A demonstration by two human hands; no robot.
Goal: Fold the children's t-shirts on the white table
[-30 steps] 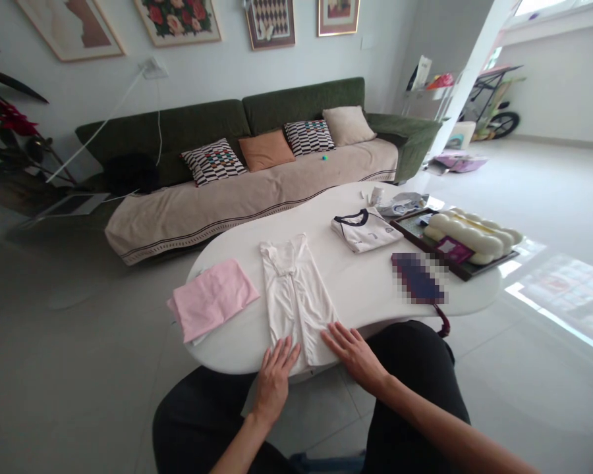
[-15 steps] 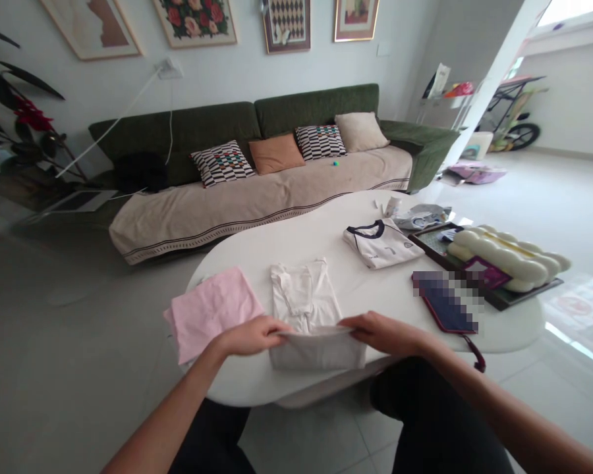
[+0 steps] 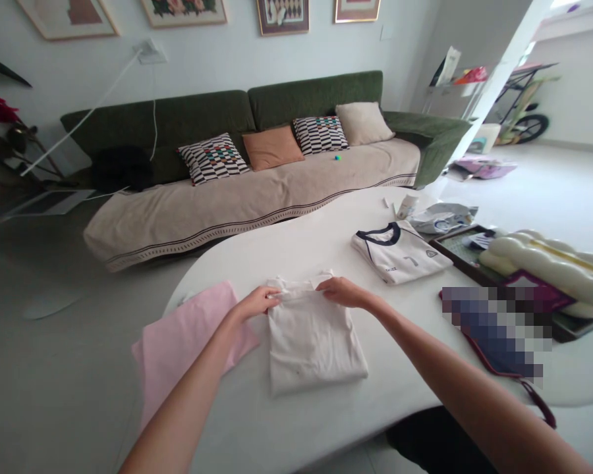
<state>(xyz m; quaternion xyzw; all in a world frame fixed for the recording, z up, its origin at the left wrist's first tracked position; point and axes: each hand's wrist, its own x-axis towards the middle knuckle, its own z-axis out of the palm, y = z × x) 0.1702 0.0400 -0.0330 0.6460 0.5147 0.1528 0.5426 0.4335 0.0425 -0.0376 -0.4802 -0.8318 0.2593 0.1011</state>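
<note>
A white shirt (image 3: 313, 342) lies folded over on the white table, its lower half laid up toward the collar end. My left hand (image 3: 257, 303) pinches the far left corner of the turned-up edge. At the far right corner, my right hand (image 3: 340, 291) grips the same edge, thumb and fingers closed on the cloth. Beyond both hands a narrow strip of the shirt's top shows. A folded pink garment (image 3: 192, 342) lies to the left, partly behind my left forearm. Farther right rests a folded white jersey (image 3: 402, 253) with a dark collar.
The white table (image 3: 257, 257) has a rounded edge. On its right are a dark blue pouch (image 3: 489, 336), partly pixelated, a tray (image 3: 454, 253) with a cream puffy object (image 3: 548, 263), and a silvery packet (image 3: 445, 217). A green sofa (image 3: 316, 92) with cushions stands behind.
Both hands have carried the shirt's near edge away from me, up toward the collar, so the cloth now lies doubled. The view has shifted closer to the table.
</note>
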